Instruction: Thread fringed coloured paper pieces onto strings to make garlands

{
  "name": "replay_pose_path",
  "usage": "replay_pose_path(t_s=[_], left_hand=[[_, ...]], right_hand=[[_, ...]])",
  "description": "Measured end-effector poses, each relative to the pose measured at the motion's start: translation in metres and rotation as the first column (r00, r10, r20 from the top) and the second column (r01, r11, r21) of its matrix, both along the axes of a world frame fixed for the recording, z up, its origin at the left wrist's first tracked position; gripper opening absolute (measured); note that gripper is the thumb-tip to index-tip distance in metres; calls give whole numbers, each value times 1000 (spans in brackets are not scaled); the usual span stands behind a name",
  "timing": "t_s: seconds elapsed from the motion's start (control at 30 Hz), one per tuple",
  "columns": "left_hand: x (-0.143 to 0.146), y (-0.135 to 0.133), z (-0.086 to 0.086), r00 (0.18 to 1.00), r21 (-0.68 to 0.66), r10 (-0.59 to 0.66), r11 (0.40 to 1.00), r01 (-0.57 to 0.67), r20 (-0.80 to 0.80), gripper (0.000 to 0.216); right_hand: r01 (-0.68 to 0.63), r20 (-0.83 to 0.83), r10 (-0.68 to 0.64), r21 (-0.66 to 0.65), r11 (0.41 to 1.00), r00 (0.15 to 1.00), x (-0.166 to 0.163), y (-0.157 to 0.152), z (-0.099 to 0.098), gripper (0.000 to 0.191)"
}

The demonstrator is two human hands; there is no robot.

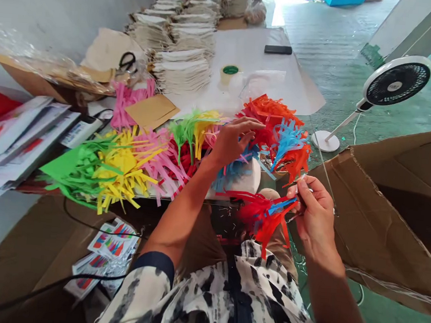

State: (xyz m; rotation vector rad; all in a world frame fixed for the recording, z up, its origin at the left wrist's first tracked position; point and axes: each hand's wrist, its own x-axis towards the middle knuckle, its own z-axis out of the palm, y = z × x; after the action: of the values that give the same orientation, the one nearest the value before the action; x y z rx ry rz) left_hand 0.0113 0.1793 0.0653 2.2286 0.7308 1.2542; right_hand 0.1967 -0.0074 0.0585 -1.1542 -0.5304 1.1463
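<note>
My right hand [315, 205] is closed in a pinch on the end of a red, blue and orange paper tassel [261, 212], whose strips hang to the left over my lap. A thin white string or strip shows at those fingertips. My left hand [235, 139] reaches over the table, fingers stretched out and apart, beside a heap of red and orange tassels [267, 111]. A light-blue tassel [288, 137] lies on that heap. Left of my forearm are pink [160, 154], yellow [123, 164] and green [84, 168] fringed tassels along the table edge.
Stacks of off-white bundles [185, 69], a tape roll [230, 74], a dark phone-like object [278, 50] and scissors [128, 62] occupy the table. Printed packs [27, 136] lie at left. A fan [395, 83] stands at right, near an open cardboard box [394, 205].
</note>
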Motion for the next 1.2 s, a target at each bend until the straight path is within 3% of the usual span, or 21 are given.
replay_pose_path(t_s=[0.13,0.27,0.47,0.63,0.83,1.03,1.13,1.2], left_hand=[[-29,-4,19,986,1,130,991,-130,103,22],[-41,-21,25,969,98,246,964,-247,24,15],[-51,-53,9,893,97,395,919,-383,-214,11],[-63,-72,-8,787,6,564,814,-581,-249,6],[-57,-87,-22,685,72,582,782,-619,-438,14],[-55,-87,-30,588,98,650,707,-701,-482,20],[-60,-81,-20,595,175,685,704,-688,-419,15],[-62,-71,-10,657,225,672,738,-637,-342,11]], right_hand=[[-24,-1,24,-4,1000,1000,-4,2,-2,33],[-46,29,46,-12,999,999,-7,2,-4,31],[-39,72,41,-30,999,997,-5,-1,-5,32],[-38,70,42,-52,998,997,-4,-2,-6,34],[-32,65,34,-37,999,997,-8,1,-6,32],[-41,65,43,-32,999,997,-8,-1,-5,32],[-49,70,51,-33,998,996,-10,-1,-5,32],[-58,65,60,-31,998,996,-12,-1,-6,32]])
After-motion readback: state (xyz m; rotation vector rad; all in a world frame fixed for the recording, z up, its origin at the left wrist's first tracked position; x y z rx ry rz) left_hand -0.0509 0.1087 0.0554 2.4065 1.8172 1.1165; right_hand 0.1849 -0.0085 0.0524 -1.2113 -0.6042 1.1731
